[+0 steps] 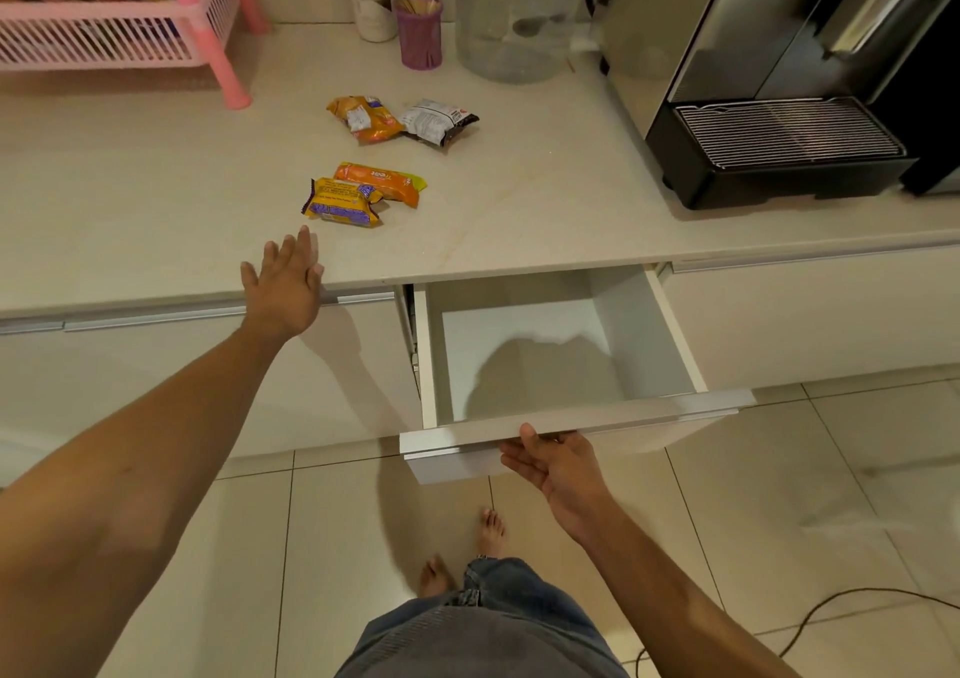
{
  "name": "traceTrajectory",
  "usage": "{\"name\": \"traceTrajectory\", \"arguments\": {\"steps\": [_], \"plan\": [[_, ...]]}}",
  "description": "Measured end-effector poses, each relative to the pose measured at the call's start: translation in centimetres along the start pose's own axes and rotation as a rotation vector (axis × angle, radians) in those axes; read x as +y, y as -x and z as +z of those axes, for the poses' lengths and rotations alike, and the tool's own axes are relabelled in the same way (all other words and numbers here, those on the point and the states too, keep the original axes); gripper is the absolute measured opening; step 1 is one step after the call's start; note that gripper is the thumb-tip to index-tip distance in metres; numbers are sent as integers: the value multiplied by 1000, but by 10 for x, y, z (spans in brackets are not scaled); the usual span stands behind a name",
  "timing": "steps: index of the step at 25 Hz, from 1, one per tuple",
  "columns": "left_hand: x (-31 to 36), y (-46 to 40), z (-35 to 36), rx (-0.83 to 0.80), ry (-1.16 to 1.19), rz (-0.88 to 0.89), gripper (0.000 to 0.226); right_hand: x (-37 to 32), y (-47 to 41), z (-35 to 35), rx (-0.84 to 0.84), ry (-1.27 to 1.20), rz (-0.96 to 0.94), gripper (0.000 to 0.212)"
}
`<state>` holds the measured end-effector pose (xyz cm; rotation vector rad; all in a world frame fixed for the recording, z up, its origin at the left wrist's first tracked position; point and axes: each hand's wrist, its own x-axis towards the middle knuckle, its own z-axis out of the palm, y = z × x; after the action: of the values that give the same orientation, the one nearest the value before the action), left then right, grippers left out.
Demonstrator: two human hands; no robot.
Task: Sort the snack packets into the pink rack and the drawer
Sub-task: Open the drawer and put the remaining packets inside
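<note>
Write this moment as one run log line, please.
drawer: open, empty | right hand: on drawer front | left hand: open, near packets | four packets on counter

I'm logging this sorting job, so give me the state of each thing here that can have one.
Drawer: pulled open, empty inside.
Right hand: gripping the drawer front's edge.
Left hand: open, fingers spread, holding nothing.
Four snack packets: sealed, lying on the counter.
Pink rack: already holds some packets.
Water jug: looks nearly empty.
Neighbouring drawers: shut.
</note>
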<state>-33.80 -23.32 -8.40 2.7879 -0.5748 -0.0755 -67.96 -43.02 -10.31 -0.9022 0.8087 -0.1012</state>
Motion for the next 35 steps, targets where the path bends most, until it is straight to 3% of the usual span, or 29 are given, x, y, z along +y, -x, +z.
{"name": "traceTrajectory", "arguments": {"steps": [2,7,11,17,22,28,32,35], "plan": [[7,2,-2,45,72,-19,58,-6,8,-2,-8,92,47,31],[20,-1,-11,123,329,-174,71,-51,25,-7,-113,719,177,52],[37,-9,-18,244,298,-131,77,-101,9,20,-220,1065,20,48],[66,-33,-25,306,274,-101,89,-153,-80,93,-204,1221,-471,28],[79,-53,-22,225,202,-166,105,-171,-173,149,-121,1067,-692,24],[80,-61,-12,272,222,-196,90,-180,-248,213,-216,1454,-804,62],[80,-67,-11,284,254,-222,72,-175,-266,226,-217,1738,-921,37],[82,-72,-14,279,276,-297,65,-172,-263,222,-191,1689,-936,26]]}}
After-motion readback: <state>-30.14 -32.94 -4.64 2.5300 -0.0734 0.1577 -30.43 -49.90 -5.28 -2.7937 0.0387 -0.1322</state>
